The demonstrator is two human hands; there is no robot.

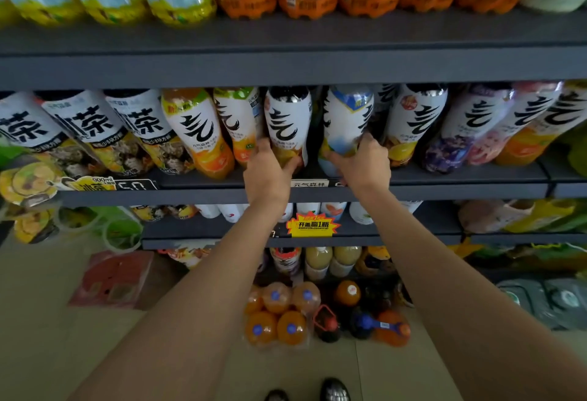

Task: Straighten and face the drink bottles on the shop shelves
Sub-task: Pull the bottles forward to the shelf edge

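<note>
left hand (pixel 266 168) grips the low part of a white bottle with a black cap (pixel 288 121) on the middle shelf (pixel 444 189), thumb on its near face, fingers round the left side. right hand (pixel 362 164) grips the base of the blue and white bottle (pixel 346 121) just to the right, fingers wrapped over its right side. both bottles stand at the front of the row, close to the shelf lip, a dark gap between them.

blue and white bottle looks turned, big black character cut off at its right edge, so it likely needs a twist to face. left one reads nearly square on.

risks, as i judge them:
- both grips sit low, tops are free. a fast twist could tip a bottle toward the near side and off the lip onto the drink packs on the floor (pixel 279 315).
- neighbours touch or nearly touch: orange-bottomed bottle (pixel 239 124) on the left, yellow-bottomed bottle (pixel 413 124) on the right. a sideways nudge could knock those crooked or start a domino along the row.
- price tag (pixel 309 183) sits right under the wrists, could get scraped loose.
- plastic sleeve labels look slick, fingers may slip so the bottle under-turns.
</note>
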